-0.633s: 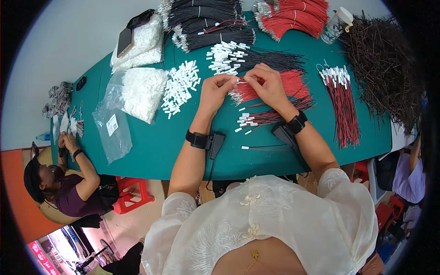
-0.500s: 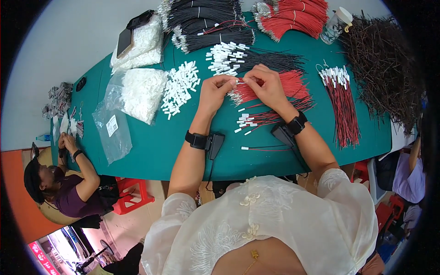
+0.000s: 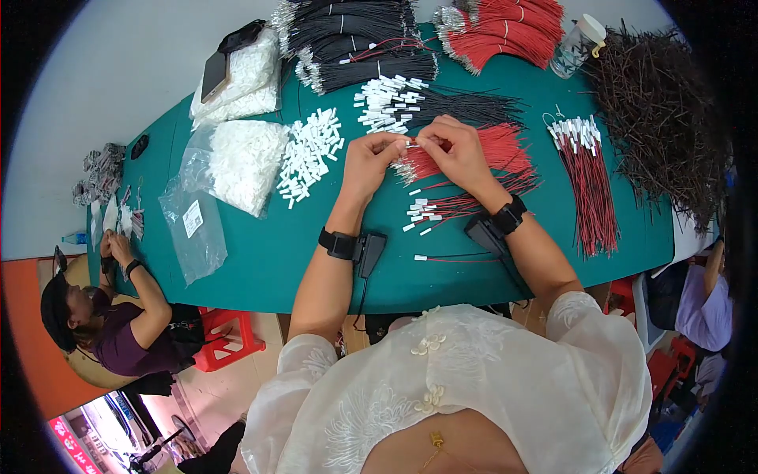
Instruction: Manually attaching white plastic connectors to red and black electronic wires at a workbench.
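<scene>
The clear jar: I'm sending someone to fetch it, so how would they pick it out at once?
Start at the green table and go to its far edge, on the person's right. The clear jar with a pale lid lies tilted between the red wire bundles and the dark wire heap, the only container among all the wires.

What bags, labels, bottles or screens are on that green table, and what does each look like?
Flat clear bag: near left edge, almost empty, with a small white label.
Clear bag of white connectors: left of the left hand, bulging.
Second such bag: far left corner, full.
Phone: lying on that far bag, dark screen.
Clear jar: far right, white lid.
The right hand touches none of them.
</scene>
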A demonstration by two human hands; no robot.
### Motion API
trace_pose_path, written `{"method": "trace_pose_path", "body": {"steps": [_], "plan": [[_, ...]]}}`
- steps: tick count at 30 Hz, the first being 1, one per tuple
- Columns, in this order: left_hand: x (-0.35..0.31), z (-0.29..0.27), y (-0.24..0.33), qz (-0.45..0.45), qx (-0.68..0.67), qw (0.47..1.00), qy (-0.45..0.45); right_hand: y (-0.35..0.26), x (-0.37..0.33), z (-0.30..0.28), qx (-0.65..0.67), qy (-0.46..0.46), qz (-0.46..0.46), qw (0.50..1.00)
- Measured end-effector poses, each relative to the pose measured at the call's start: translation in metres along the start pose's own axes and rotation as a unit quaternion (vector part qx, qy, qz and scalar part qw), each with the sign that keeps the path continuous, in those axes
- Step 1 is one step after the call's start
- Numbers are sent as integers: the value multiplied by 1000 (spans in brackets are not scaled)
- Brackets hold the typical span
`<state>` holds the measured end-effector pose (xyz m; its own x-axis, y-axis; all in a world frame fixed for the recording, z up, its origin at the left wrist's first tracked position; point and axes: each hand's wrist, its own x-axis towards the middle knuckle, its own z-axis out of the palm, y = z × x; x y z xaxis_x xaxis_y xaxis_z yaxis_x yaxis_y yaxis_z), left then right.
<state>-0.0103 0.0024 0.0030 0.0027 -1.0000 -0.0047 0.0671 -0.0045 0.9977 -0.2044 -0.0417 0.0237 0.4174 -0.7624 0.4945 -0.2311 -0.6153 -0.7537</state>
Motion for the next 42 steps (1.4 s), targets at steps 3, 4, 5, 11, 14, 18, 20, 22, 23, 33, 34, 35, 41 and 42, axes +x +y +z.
{"method": "trace_pose_path", "body": {"steps": [3, 4, 5, 11, 14, 18, 20, 22, 23, 33, 34, 35, 41, 42], "plan": [[-2, 2, 2, 1, -3, 1000, 4, 0, 0, 1, 6, -2, -1, 1000], [-2, 3, 2, 4, -5, 1000, 5, 0, 0, 1, 1, 1, -14, 1000], [-3, 4, 3, 4, -5, 1000, 5, 1, 0, 1, 1, 1, -14, 1000], [-3, 4, 5, 0, 1, 1000, 8, 0, 1, 0, -11, 0, -27, 1000], [-1, 3, 5, 7, -20, 1000, 8, -1, 4, -3, 1, -7, -19, 1000], [0, -4, 9, 41, 32, 996, 78, -9, 14, -13, 15, -2, 11, 1000], [2, -8, 11, 48, 19, 994, 101, -9, 14, -17, -10, -9, 18, 1000], [2, -11, 13, 55, 6, 991, 124, -8, 13, -21, -36, -15, 25, 999], [3, -12, 13, 55, 6, 991, 125, -4, 14, -22, -36, -16, 24, 999], [-2, -5, 21, 57, -37, 997, 45, -11, 21, -39, -123, -40, -95, 987], [-3, -5, 22, 44, -63, 997, 14, -12, 20, -35, -76, -33, -101, 991], [-4, -4, 24, 44, -63, 997, 13, -14, 20, -37, -76, -32, -101, 991], [-3, -4, 22, 39, -43, 998, 0, -50, 28, -69, -71, -196, 63, 976], [-2, -4, 20, 52, -23, 998, 15, -59, 29, -76, -80, -245, 107, 960]]}}
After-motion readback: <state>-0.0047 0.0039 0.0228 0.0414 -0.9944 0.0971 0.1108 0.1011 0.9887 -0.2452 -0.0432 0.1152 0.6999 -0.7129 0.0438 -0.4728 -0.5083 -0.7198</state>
